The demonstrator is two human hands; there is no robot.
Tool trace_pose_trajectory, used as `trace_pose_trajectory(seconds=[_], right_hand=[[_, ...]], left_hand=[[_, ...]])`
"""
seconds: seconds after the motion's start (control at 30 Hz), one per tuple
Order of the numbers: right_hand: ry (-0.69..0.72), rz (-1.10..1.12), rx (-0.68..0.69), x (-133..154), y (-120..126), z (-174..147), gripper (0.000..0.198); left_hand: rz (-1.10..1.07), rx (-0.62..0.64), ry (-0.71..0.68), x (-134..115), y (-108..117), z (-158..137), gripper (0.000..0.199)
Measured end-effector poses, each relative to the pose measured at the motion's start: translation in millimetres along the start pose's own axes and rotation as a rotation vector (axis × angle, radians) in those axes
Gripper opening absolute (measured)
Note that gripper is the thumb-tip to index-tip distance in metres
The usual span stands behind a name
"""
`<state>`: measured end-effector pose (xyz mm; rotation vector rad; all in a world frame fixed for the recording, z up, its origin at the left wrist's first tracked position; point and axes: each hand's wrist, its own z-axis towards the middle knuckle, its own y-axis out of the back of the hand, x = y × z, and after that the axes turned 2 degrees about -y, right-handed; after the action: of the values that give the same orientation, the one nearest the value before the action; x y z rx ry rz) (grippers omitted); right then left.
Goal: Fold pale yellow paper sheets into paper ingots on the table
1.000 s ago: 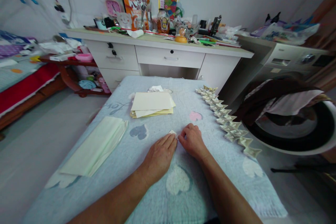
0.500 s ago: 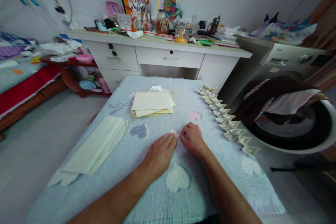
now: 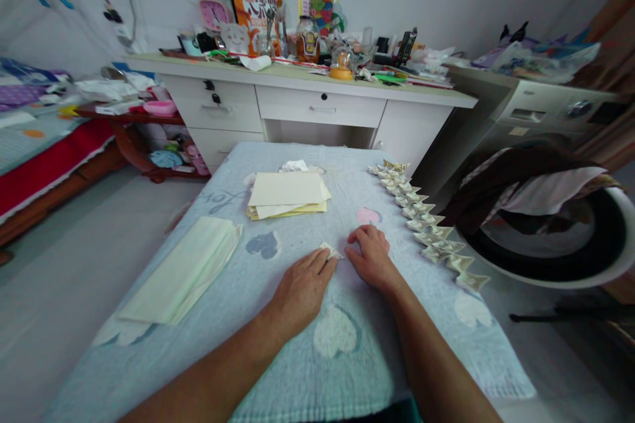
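A small folded piece of paper (image 3: 332, 250), whitish and pointed at its right end, lies on the cloth-covered table. My left hand (image 3: 306, 281) holds it down, with its fingers close together over the left part; the thumb is hidden. Just right of the paper's tip, my right hand (image 3: 370, 252) rests on the cloth with loosely curled fingers and a small gap to the paper. Nothing shows in that hand. Along the table's right side runs a row of folded paper shapes (image 3: 421, 210) with pointed ends, several in number.
A stack of cream paper sheets (image 3: 288, 190) lies beyond my hands. To the left is a pile of longer pale green sheets (image 3: 181, 271). Behind the table stands a cluttered white desk (image 3: 320, 108); at the right is a washing machine (image 3: 540, 106) with cloth hanging from its opening.
My right hand has moved slightly right and off the paper, uncovering its pointed tip. My left hand stays on the paper.
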<state>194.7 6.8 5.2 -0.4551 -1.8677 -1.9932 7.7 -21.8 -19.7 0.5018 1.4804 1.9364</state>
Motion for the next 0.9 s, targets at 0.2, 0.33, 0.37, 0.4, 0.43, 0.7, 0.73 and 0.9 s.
trace_pose_trajectory(seconds=[0.2,0.33,0.37,0.4,0.43,0.7,0.73,0.9], right_hand=[[0.089,-0.058,0.033,5.1,-7.3,-2.9,0.019],[0.073,-0.094,0.040,8.2,-8.2,-2.6,0.019],[0.067,-0.105,0.040,9.0,-8.4,-2.5,0.020],[0.061,-0.117,0.037,9.8,-8.8,-2.5,0.020],[0.055,-0.129,0.033,10.5,-9.3,-2.6,0.020],[0.068,-0.197,0.008,13.7,-13.3,-3.0,0.020],[0.072,-0.202,0.004,14.1,-13.5,-3.0,0.021],[0.068,-0.217,-0.025,15.3,-15.4,-3.4,0.021]], left_hand=[[0.037,-0.034,-0.022,-0.6,-4.0,-0.3,0.042],[0.061,-0.035,-0.023,-0.8,-6.3,-0.9,0.042],[0.066,-0.032,-0.025,-0.7,-6.3,-0.8,0.042],[0.068,-0.028,-0.028,-0.7,-5.9,-0.6,0.042],[0.070,-0.023,-0.032,-0.8,-5.2,-0.3,0.042],[0.083,0.019,-0.026,-3.5,0.6,1.5,0.042],[0.076,0.016,-0.021,-3.6,0.5,1.3,0.042],[-0.006,-0.023,0.000,-0.8,0.1,3.1,0.039]])
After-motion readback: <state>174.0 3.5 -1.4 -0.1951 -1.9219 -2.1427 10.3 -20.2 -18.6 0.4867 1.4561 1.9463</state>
